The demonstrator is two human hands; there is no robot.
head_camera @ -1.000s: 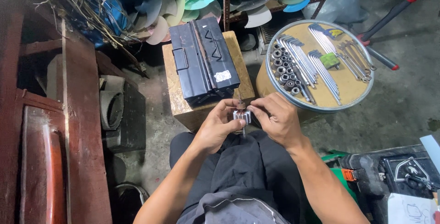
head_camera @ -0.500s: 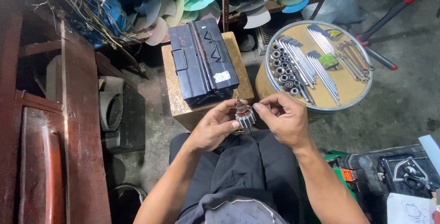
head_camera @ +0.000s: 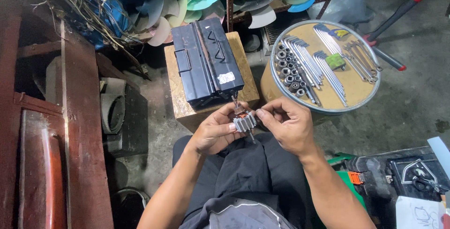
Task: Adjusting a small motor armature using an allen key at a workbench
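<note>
Both hands grip a small ribbed grey metal motor rotor (head_camera: 244, 121) above the lap.

The left hand (head_camera: 214, 131) wraps its fingers around the rotor's body; the right hand (head_camera: 289, 125) pinches its other side with its fingertips. Behind stands a black metal toolbox (head_camera: 206, 62) on a wooden block (head_camera: 243, 65), and farther right a round tray of sockets and wrenches (head_camera: 361, 93).
</note>
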